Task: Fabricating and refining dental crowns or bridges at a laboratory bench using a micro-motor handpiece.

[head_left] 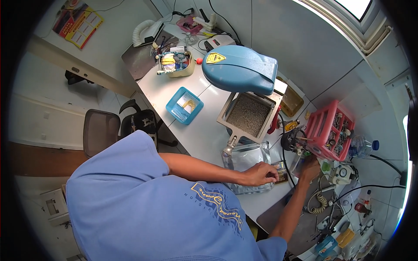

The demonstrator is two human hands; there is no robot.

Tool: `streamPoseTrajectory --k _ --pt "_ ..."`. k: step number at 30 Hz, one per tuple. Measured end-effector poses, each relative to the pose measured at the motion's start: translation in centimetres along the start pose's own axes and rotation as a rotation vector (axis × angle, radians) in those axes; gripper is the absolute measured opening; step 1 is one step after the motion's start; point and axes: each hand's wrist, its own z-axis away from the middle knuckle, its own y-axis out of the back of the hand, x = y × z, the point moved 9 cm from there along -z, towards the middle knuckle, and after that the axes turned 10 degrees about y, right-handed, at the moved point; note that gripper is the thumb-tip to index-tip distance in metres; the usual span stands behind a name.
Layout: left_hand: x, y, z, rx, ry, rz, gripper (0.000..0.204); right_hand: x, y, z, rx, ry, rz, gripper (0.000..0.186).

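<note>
My left hand (260,174) is over the right side of a silver pouch (244,158), beside a small brown-and-gold packet (281,176). Its fingers are curled, and what they hold, if anything, is hidden. My right hand (310,167) reaches in below a pink plastic crate of small metal items (318,130), near a clear container (296,165) and a green item (325,166); its fingertips are too hidden to read. Above the pouch, a metal tray full of beads (247,114) sits in front of a blue-covered machine (239,68).
A blue basket (184,105) and a tool-filled tub (183,69) stand on the white bench (148,85). At right are a water bottle (361,147), a gauge unit (342,175), coiled hose (321,204) and a dark mat with tools (278,222). An office chair (102,130) stands left.
</note>
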Motion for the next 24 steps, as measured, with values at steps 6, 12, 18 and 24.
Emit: streamPoseTrajectory --k 6,12,18,24 --pt "0.8 -1.9 -2.8 0.056 -0.049 0.036 0.016 2.7 1.4 2.6 0.203 -0.139 -0.513 0.029" --pt "0.4 -2.5 -6.3 0.208 -0.005 -0.011 0.016 0.8 2.7 6.8 0.171 -0.677 -1.885 0.020" --pt "-0.3 -4.7 -10.9 0.175 0.206 0.233 0.015 -0.1 6.7 8.2 0.223 -0.577 -1.949 0.035" --pt "-3.2 -7.8 -13.4 0.213 0.455 0.502 0.006 0.4 6.6 9.5 0.227 -0.584 -1.878 0.040"
